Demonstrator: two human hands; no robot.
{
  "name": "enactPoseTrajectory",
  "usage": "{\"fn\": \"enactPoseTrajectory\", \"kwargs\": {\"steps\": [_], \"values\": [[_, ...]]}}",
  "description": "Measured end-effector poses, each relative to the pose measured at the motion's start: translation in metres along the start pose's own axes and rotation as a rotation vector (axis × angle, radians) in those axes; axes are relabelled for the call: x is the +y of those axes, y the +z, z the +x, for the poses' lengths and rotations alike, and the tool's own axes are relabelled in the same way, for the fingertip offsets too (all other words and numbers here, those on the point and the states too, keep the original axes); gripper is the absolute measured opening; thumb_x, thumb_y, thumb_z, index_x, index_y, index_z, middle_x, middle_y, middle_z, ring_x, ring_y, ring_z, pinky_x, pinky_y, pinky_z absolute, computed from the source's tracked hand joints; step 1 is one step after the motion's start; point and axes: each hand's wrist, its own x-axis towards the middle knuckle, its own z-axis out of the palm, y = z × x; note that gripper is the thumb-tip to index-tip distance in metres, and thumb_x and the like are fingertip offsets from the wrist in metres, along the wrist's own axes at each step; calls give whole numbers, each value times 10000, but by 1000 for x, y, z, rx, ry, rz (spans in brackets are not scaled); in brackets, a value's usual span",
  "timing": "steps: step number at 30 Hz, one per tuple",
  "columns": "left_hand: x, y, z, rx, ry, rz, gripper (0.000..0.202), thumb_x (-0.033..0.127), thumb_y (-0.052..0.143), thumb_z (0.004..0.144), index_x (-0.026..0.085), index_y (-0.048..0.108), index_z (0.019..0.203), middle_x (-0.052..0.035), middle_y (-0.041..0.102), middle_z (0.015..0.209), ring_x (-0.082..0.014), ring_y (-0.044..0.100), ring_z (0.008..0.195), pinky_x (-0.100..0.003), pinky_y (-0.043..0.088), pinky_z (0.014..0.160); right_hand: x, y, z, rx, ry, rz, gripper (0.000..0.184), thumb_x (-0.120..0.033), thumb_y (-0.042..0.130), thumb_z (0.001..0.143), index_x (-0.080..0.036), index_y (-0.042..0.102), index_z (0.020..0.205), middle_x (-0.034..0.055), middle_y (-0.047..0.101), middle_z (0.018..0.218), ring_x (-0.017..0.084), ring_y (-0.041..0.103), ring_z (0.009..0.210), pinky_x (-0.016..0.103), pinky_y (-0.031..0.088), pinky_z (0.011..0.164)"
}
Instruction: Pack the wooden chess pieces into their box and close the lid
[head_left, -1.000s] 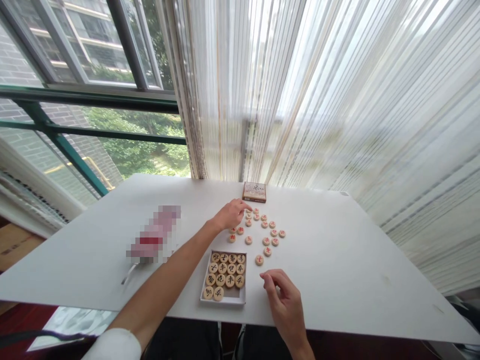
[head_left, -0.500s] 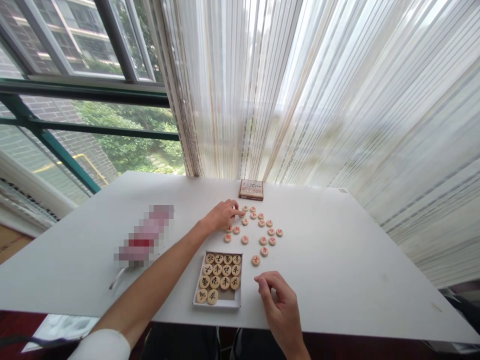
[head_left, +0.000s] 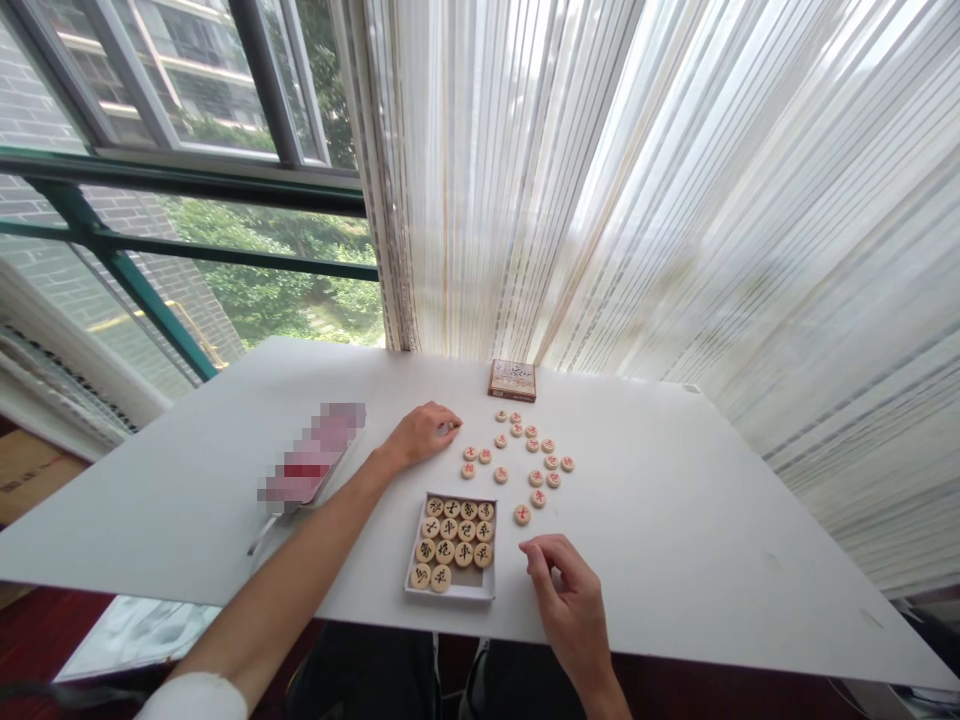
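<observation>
My left hand [head_left: 427, 432] is closed in a pinch above the table, left of the loose pieces; a small Chinese chess piece, mostly hidden, seems to be between its fingers. My right hand [head_left: 568, 590] rests near the front edge with fingers curled and thumb against them, nothing visible in it. Between my hands lies an open white box tray [head_left: 488, 578] with rows of round wooden Chinese chess pieces [head_left: 445, 552] in black characters; its front right corner shows bare bottom. Loose, mostly red-lettered pieces [head_left: 535, 478] are scattered beyond, the closest being a red piece [head_left: 522, 515].
A flat printed box lid [head_left: 513, 381] lies at the table's far edge by the striped curtain [head_left: 480, 200]. On the left is a blurred pink object [head_left: 315, 460] with a cable. The white table [head_left: 675, 520] stands against the window.
My left hand has drawn back leftward from the loose pieces, and the piece under its fingertip is gone from its spot. My right hand stays curled in about the same place. The view has shifted slightly.
</observation>
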Motion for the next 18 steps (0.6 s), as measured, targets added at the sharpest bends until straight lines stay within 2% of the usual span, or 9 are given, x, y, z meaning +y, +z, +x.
{"fn": "enactPoseTrajectory", "kwargs": {"steps": [3,7,10,13,15,18], "values": [[3,1,-5,45,-39,-43,216,310,616,843,221,743,994,-57,749,922,-223,659,852,-373,532,850,-1,1,1,16,-9,-9,249,-356,545,974,-191,719,903,57,675,843,199,617,759,299,497,718],[16,-6,-10,89,-67,-121,302,331,621,857,197,680,1122,-63,741,997,-201,689,850,-336,551,791,-3,1,2,32,15,-7,264,-378,545,972,-188,707,890,61,669,842,201,610,753,296,493,688],[41,-16,-20,82,-40,-195,329,350,642,857,212,650,1155,-53,729,1066,-188,701,876,-298,552,733,-2,1,2,20,36,5,263,-385,544,973,-188,697,889,60,666,851,200,611,769,294,493,695],[72,-22,-39,47,0,-385,329,297,663,847,203,639,1161,-68,720,1079,-191,691,899,-307,553,760,0,0,3,7,43,23,259,-389,544,974,-188,693,906,62,671,869,204,625,809,302,498,744],[92,-21,-53,21,22,-470,315,257,662,839,195,642,1147,-71,717,1073,-181,674,894,-317,557,804,0,1,4,0,51,51,247,-396,554,968,-188,687,956,66,679,892,207,640,826,309,508,769],[112,-15,-73,-20,31,-555,304,214,666,824,190,645,1127,-54,703,1075,-159,652,871,-290,560,796,-4,4,8,-41,84,128,250,-409,573,956,-191,655,1047,81,692,957,214,666,854,311,529,775]]}}
